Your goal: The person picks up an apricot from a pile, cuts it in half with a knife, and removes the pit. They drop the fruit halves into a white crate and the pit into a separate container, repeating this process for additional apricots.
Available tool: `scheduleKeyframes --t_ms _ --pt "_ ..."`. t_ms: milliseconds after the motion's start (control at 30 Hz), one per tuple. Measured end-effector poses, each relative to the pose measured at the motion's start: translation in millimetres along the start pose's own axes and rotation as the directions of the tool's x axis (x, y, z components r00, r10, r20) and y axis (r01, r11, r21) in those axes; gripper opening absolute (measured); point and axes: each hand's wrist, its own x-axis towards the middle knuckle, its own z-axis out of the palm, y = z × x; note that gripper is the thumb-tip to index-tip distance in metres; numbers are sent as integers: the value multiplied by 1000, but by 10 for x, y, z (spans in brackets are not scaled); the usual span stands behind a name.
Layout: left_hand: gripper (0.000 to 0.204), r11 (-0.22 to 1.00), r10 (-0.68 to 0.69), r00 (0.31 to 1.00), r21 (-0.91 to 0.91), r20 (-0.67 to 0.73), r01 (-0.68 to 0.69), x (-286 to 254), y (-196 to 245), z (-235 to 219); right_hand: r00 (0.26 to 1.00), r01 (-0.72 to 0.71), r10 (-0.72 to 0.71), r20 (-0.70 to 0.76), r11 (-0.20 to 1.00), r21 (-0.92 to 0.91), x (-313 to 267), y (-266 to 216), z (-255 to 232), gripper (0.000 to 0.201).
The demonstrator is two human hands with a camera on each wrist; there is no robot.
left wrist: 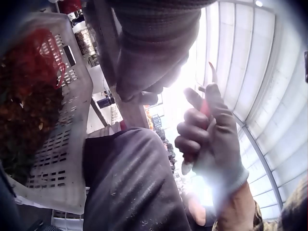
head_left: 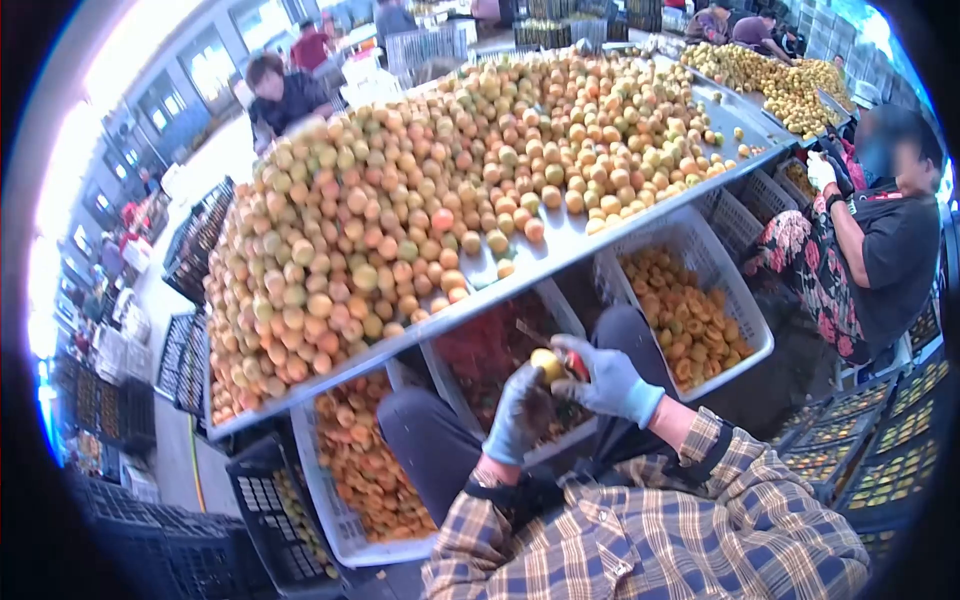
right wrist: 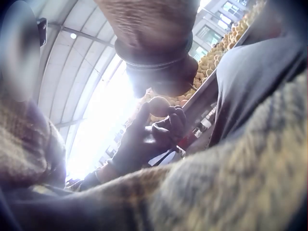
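In the head view, my gloved left hand [head_left: 519,412] grips a whole yellow-orange apricot [head_left: 546,364] over the gap between my knees. The right wrist view shows that apricot [right wrist: 160,107] between the left thumb and fingers. My right hand [head_left: 615,380], also gloved, is close beside the fruit and grips a small red-handled tool [head_left: 577,366]. Its thin, curved, pointed tip rises above the right hand [left wrist: 211,130] in the left wrist view, where the fruit is hidden. Beneath both hands stands a basket [head_left: 440,365] with a red bag and dark scraps.
A large heap of apricots [head_left: 340,250] covers the raised metal table [head_left: 480,268] in front. White baskets of halved apricots [head_left: 685,320] stand left and right of my knees. A person [head_left: 890,230] sits at the right; black crates [head_left: 270,510] flank the left side.
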Motion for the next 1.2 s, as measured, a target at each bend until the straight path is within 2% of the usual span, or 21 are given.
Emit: scheduleKeyframes --t_ms 67,133,200,267,300,333,400,433,467,533,600,700,733,800,833,867,967,1000,1067,1133,1200 --pt "41 993 -41 995 117 86 31 -70 51 113 993 42 -36 111 998 -56 46 3 -25 60" --pt "45 991 -98 993 102 60 91 -74 39 107 988 78 -66 142 993 -84 59 32 -26 61" --pt "50 948 -49 995 317 88 19 -54 -21 27 980 184 -173 97 976 -117 64 17 -46 53" --pt "50 955 -69 997 292 34 56 -68 -85 -83 961 270 -258 99 953 -138 44 -26 -71 53" --pt "48 949 -148 983 265 -105 172 -29 -113 -120 959 277 -265 99 951 -139 43 -29 -87 53" --pt "45 938 -142 976 292 -164 185 -43 -104 -12 951 300 -282 123 940 -164 52 -30 -100 51" --pt "43 970 -90 981 210 -170 126 15 -245 -60 939 334 -308 153 923 -191 75 4 -93 50" --pt "42 973 -167 964 122 -207 195 31 -257 -75 937 334 -301 180 922 -198 83 43 -67 49" --pt "42 975 -159 966 119 -204 185 33 -290 -75 934 333 -291 208 920 -207 88 72 -24 48" --pt "44 995 -94 954 6 -285 100 36 -352 -58 947 302 -271 171 932 -199 81 92 101 42" --pt "43 998 -54 939 -9 -338 54 39 -343 -29 961 275 -266 75 945 -174 70 85 269 40" --pt "39 991 120 913 -1 -391 -130 43 -331 -20 983 184 -186 7 965 -185 75 -2 432 34" --pt "35 983 179 917 16 -355 -185 85 -338 -72 987 139 -150 -51 976 -168 73 -25 509 32" --pt "34 933 349 886 199 -304 -300 84 -339 -159 993 97 -107 -53 982 -162 116 -113 563 29" --pt "38 912 389 843 284 -372 -295 82 -295 -79 994 61 -74 -78 986 -154 130 -125 596 30" --pt "47 967 254 839 140 -481 -213 175 -321 -229 994 29 -44 -100 989 -145 123 -133 645 30" --pt "46 912 369 802 351 -471 -213 168 -322 -265 986 63 -73 -148 995 -75 184 -117 749 28" --pt "46 914 366 796 347 -482 -210 143 -302 -225 980 69 -73 -188 997 -28 167 -116 767 28" --pt "49 830 494 755 492 -431 -262 140 -266 -152 982 48 -47 -185 999 0 165 -53 819 26" --pt "52 824 512 740 492 -436 -280 162 -264 -111 977 33 -27 -210 999 26 172 -35 851 27" --pt "54 725 605 705 622 -371 -295 129 -226 -58 973 27 -12 -231 998 62 180 -32 894 24"
